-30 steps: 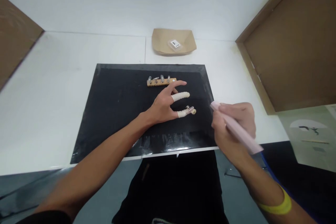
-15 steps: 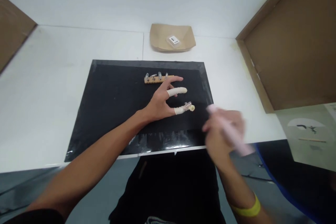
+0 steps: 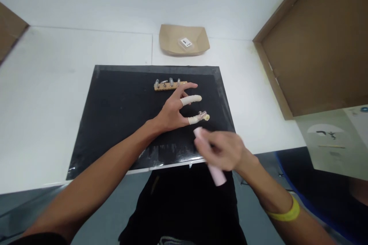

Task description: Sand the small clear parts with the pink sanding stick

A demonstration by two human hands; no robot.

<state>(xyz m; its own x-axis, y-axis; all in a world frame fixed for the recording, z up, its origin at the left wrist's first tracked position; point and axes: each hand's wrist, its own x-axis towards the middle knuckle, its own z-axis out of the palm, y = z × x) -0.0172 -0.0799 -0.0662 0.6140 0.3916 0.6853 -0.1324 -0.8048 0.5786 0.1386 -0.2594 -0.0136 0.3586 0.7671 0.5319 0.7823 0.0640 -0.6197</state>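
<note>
My left hand (image 3: 171, 111) is over the black mat, fingers spread, with pale finger cots on thumb and index finger. Against the thumb lies a small clear plastic piece (image 3: 202, 115) with a bit of metal beside it; how it stays there I cannot tell. Just beyond my fingers is a wooden strip (image 3: 169, 87) bearing several clear pieces on small metal pins, its right end partly covered by the hand. My right hand (image 3: 227, 149), slightly blurred, is closed round a pale pink stick (image 3: 217, 175) at the mat's front edge, its upper end below the left thumb, apart from it.
The black mat (image 3: 120, 103) lies on a white table (image 3: 48, 103). Behind it stands a cardboard tray (image 3: 184, 50) holding a small labelled clear box (image 3: 186, 43). Brown boards (image 3: 319, 53) rise on the right, and a printed sheet (image 3: 327, 138) is at the lower right.
My right hand has swung left with the pink stick, from beside the mat to its front edge near the left thumb. My left hand keeps its pose; the view has shifted slightly.
</note>
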